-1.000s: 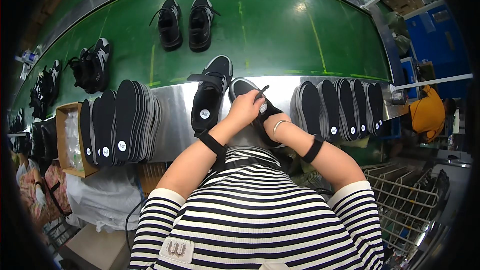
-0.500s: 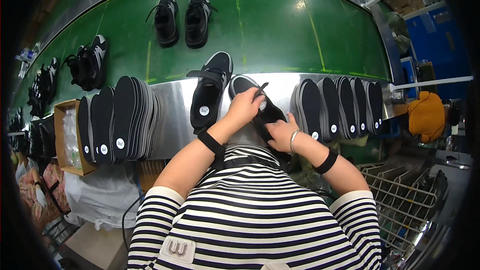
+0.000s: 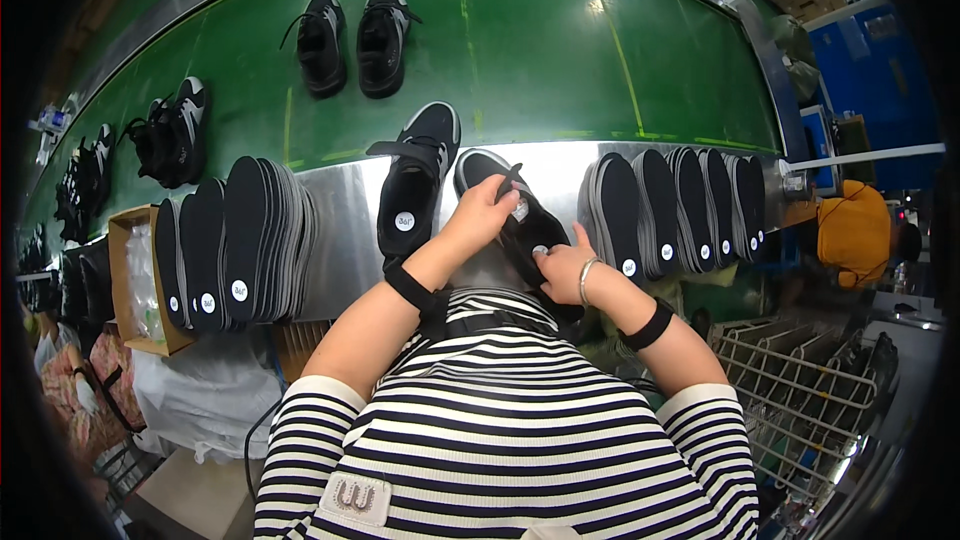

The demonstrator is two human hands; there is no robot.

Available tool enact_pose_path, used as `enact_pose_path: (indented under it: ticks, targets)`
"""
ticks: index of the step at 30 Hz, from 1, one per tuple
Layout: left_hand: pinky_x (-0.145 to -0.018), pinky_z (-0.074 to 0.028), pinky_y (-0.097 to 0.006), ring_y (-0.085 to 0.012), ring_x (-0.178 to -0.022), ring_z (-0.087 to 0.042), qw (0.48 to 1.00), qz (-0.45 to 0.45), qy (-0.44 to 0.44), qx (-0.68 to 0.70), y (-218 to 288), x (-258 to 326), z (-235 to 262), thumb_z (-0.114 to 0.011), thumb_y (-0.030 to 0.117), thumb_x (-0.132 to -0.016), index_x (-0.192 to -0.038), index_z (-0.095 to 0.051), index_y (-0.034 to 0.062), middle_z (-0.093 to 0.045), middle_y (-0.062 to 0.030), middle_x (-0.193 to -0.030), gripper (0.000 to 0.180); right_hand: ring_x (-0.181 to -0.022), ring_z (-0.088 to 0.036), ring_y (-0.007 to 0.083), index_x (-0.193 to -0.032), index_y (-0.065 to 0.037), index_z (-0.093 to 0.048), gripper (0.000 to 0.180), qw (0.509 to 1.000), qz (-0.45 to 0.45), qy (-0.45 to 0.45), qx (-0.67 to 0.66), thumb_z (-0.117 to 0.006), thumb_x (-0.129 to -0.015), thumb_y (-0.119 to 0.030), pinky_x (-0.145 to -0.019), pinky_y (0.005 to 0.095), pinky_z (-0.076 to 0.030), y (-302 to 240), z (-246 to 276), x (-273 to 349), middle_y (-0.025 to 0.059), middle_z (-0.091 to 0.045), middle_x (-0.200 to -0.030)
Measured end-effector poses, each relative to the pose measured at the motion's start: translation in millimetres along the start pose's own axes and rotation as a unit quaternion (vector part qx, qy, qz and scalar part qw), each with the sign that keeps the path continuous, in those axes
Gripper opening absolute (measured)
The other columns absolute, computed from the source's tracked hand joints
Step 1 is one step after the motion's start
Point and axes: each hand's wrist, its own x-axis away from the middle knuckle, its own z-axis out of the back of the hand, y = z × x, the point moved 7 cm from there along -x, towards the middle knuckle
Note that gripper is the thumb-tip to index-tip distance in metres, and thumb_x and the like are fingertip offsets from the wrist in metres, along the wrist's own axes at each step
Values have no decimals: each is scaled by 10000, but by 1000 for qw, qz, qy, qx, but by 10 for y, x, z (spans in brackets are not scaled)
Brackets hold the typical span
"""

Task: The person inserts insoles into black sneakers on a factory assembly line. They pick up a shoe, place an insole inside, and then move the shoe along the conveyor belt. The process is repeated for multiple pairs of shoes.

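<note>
A black and grey sports shoe (image 3: pixel 520 249) lies toe-away in front of me on the metal edge of the bench. My left hand (image 3: pixel 480 215) is closed on the tongue at its throat. At the heel opening my right hand (image 3: pixel 566 268) grips the collar, thumb reaching inside and one finger sticking up along the outer side. Beside that thumb shows a round whitish label (image 3: pixel 540 250) inside the shoe. The matching shoe (image 3: pixel 411 185) stands just to the left, its strap folded out sideways, with an insole bearing a round white label inside it.
Insole stacks stand upright on the left (image 3: pixel 262 240) and right (image 3: pixel 612 210). A cardboard box (image 3: pixel 122 275) with clear plastic is at far left. More shoes (image 3: pixel 383 43) sit on the green surface (image 3: pixel 540 50) beyond. A wire rack (image 3: pixel 790 390) is at lower right.
The view has shifted slightly. My right thumb has drawn back a little, and the round label inside the shoe now shows beside it. My left hand still holds the tongue.
</note>
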Motion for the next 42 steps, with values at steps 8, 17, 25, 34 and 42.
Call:
enact_pose_path:
  ticks: [8, 17, 25, 34, 42]
  targets:
    - [-652, -370, -200, -69, -725, -452, 992, 41, -50, 104, -58, 34, -64, -490, 134, -792, -927, -492, 55, -506, 10, -799, 157, -841, -522, 105, -1039, 15, -506, 307, 701, 24, 105, -705, -512, -805, -183, -740, 188, -392, 318, 13, -230, 66, -586, -898]
    - [-623, -365, -189, -60, -708, -452, 992, 37, -20, 117, -45, -6, 2, -482, 140, -803, -907, -496, 63, -503, 16, -769, 130, -622, -491, 97, -763, -11, -569, 149, 556, 92, 159, -810, -543, -782, -157, -630, 212, -386, 339, 106, -170, 28, -542, -638]
    - [-737, -399, -359, -303, -841, -505, 964, -149, 134, -177, 542, 199, 146, -538, 152, -737, -972, -475, 5, -527, -152, -916, 285, -595, -477, 84, -771, 13, -574, 148, 604, 41, 341, -719, -523, -789, -125, -600, 197, -379, 420, 277, 429, 22, -529, -628]
    - [-597, -445, -327, -252, -645, -573, 979, -87, -164, -88, 705, 745, -160, -559, 193, -747, -910, -503, 23, -584, -119, -726, 242, -718, -526, 145, -745, -89, -586, 99, 815, 85, 391, -418, -538, -758, -174, -910, 393, -219, 19, 464, 662, -12, -555, -672]
    - [-613, -459, -312, -232, -675, -593, 972, -7, 81, -221, 850, 1114, 1346, -433, 30, -760, -964, -528, 51, -598, -125, -725, 226, -857, -511, 213, -926, -36, -556, 317, 922, 52, 368, -109, -602, -685, -237, -895, 484, -216, -206, 411, 534, 67, -588, -774]
